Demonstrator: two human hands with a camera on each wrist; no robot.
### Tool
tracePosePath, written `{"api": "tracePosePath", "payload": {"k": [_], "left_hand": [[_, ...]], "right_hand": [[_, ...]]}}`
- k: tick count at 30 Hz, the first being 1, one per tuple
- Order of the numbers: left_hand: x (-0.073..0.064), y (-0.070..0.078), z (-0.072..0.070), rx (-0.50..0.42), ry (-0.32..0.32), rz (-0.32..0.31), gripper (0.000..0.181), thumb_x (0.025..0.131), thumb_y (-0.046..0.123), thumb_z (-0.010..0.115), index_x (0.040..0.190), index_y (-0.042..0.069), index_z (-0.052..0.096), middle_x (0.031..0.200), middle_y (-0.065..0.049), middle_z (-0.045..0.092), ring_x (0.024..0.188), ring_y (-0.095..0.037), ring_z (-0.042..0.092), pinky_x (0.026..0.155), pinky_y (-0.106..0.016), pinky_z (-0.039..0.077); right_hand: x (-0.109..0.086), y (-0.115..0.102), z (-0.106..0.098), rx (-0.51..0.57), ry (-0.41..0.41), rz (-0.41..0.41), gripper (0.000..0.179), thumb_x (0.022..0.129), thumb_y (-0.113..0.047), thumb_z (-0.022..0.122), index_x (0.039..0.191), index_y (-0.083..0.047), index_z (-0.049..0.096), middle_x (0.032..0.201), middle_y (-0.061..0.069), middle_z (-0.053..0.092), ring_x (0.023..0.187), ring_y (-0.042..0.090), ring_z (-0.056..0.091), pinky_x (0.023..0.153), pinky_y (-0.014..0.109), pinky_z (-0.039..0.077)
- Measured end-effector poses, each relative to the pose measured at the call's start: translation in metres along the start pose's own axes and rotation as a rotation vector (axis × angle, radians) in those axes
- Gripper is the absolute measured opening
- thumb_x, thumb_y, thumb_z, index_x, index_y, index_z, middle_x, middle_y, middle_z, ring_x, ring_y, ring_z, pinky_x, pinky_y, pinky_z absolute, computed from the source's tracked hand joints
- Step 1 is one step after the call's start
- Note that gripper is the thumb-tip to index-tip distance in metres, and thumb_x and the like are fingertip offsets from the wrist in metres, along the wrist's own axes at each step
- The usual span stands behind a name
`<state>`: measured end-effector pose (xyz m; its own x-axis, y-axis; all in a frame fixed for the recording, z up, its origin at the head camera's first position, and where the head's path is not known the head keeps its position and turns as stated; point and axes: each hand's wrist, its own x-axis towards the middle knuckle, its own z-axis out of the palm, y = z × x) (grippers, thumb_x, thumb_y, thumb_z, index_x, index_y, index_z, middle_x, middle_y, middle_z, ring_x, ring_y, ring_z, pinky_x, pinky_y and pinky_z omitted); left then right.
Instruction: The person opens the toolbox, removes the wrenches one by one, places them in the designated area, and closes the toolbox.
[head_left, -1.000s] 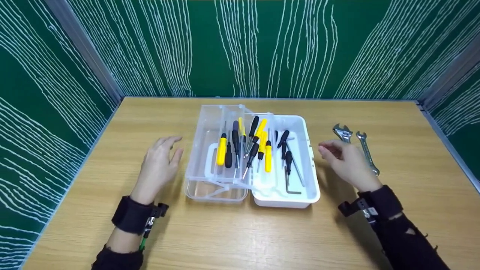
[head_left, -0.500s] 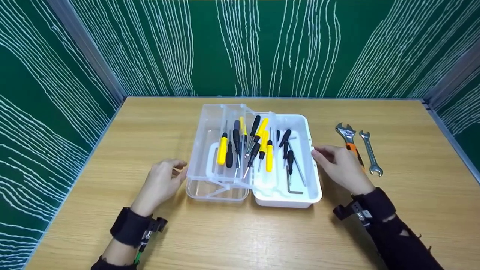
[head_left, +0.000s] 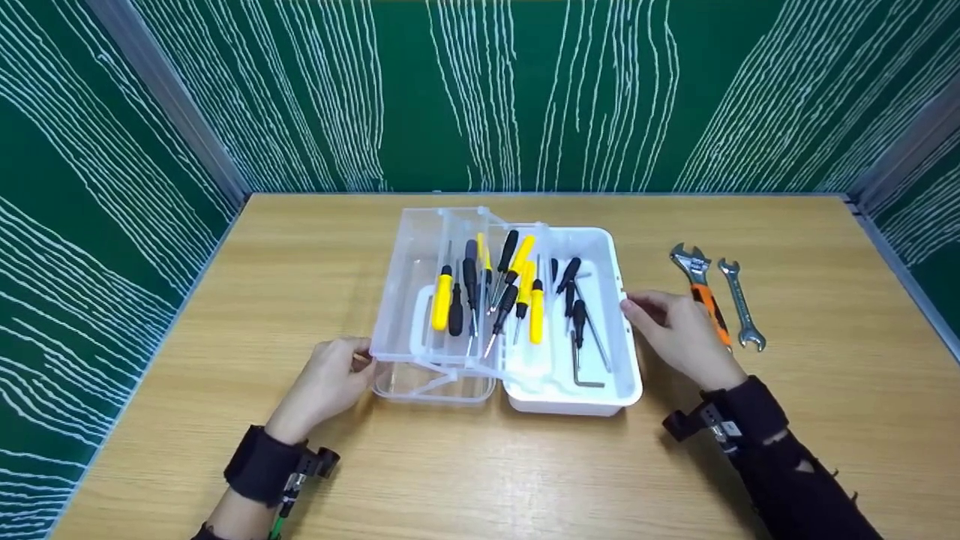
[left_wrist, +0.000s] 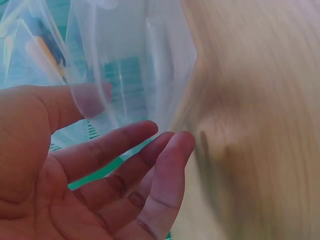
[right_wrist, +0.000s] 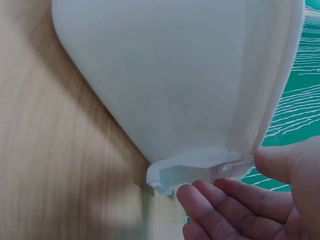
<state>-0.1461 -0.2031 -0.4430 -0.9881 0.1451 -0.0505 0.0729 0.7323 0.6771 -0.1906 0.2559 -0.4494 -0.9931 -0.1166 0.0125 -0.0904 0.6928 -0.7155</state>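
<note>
A toolbox stands unfolded on the table, its white base (head_left: 631, 379) to the right and its clear lid (head_left: 390, 384) to the left. Clear trays between them bear yellow and black screwdrivers (head_left: 442, 300). At the lid's left side is my left hand (head_left: 328, 379), fingers loosely bent; in the left wrist view its thumb shows through the clear plastic (left_wrist: 130, 50), fingertips right at the edge. My right hand (head_left: 681, 334) holds the right side of the base, thumb on the rim and fingers at the white latch (right_wrist: 185, 170).
Right of the box lie an adjustable wrench (head_left: 706, 296) with an orange and black handle and a double open-ended wrench (head_left: 741, 304). Inside the base are small black-handled screwdrivers (head_left: 579, 324) and a hex key (head_left: 575, 364). Green walls (head_left: 585, 90) border the wooden table (head_left: 525, 480).
My left hand has come toward the viewer and right, up to the lid. My right hand has moved left from beside the wrenches onto the base's rim, uncovering the orange handle.
</note>
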Motion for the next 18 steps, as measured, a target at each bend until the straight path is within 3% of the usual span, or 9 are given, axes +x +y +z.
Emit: {"api": "tracePosePath", "payload": {"k": [10, 15, 18], "left_hand": [[-0.0035, -0.0003, 0.0014, -0.005, -0.017, -0.010, 0.029, 0.105, 0.009, 0.063, 0.130, -0.002, 0.073, 0.115, -0.022, 0.079, 0.095, -0.026, 0.078, 0.089, -0.043, 0.067], [-0.0049, 0.0006, 0.0001, -0.004, -0.019, -0.020, 0.029, 0.106, 0.006, 0.058, 0.130, -0.001, 0.073, 0.104, -0.016, 0.080, 0.068, -0.015, 0.068, 0.067, -0.030, 0.061], [-0.0053, 0.0006, -0.0004, -0.021, -0.015, -0.020, 0.030, 0.105, 0.005, 0.057, 0.130, 0.000, 0.074, 0.101, -0.015, 0.080, 0.063, -0.013, 0.064, 0.060, -0.025, 0.056]], "right_hand": [[0.0000, 0.0005, 0.0000, 0.021, -0.018, 0.008, 0.063, 0.111, -0.049, 0.055, 0.148, 0.002, 0.061, 0.144, 0.027, 0.067, 0.131, 0.042, 0.065, 0.111, 0.062, 0.054], [0.0003, 0.0006, 0.0001, 0.032, -0.027, 0.021, 0.062, 0.111, -0.048, 0.055, 0.148, 0.001, 0.060, 0.145, 0.027, 0.066, 0.132, 0.043, 0.065, 0.111, 0.062, 0.054], [0.0005, 0.0004, 0.0004, 0.037, -0.030, 0.028, 0.061, 0.111, -0.047, 0.055, 0.149, 0.001, 0.060, 0.145, 0.027, 0.065, 0.131, 0.042, 0.065, 0.112, 0.062, 0.054]]}}
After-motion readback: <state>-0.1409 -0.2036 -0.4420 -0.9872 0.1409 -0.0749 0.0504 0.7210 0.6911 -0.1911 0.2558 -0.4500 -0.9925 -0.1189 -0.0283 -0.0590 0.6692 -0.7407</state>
